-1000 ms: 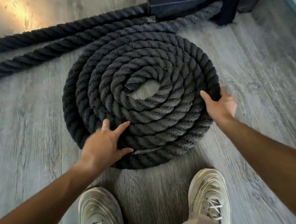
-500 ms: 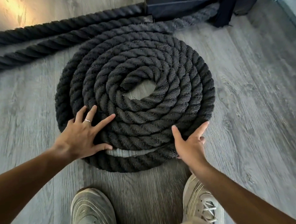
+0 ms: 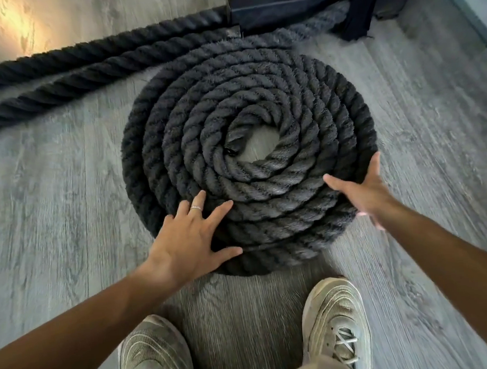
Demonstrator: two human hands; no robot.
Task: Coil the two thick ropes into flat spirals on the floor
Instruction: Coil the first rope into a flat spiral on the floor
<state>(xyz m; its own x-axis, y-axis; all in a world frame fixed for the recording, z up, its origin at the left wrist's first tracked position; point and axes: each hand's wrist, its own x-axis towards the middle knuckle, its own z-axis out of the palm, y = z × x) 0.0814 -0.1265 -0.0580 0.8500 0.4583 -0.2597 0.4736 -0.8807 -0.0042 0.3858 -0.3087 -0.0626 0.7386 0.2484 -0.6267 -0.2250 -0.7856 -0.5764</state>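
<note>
A thick dark rope lies wound into a flat spiral coil (image 3: 261, 126) on the grey wood floor, with a small gap of bare floor at its centre. My left hand (image 3: 191, 239) rests flat with spread fingers on the coil's near left rim. My right hand (image 3: 362, 188) is spread against the near right rim, its lower fingers blurred. Neither hand grips the rope. Two uncoiled lengths of rope (image 3: 87, 68) run side by side from the upper left toward the coil's far side.
A dark metal base (image 3: 277, 5) stands at the top centre where the ropes meet it, with a dark strap hanging to its right. My two pale sneakers (image 3: 336, 324) stand just in front of the coil. A wall edge shows at the top right.
My right hand has slid from the coil's near edge up to its right rim. My left hand shifted right along the near rim. The gap in the outer turn has closed.
</note>
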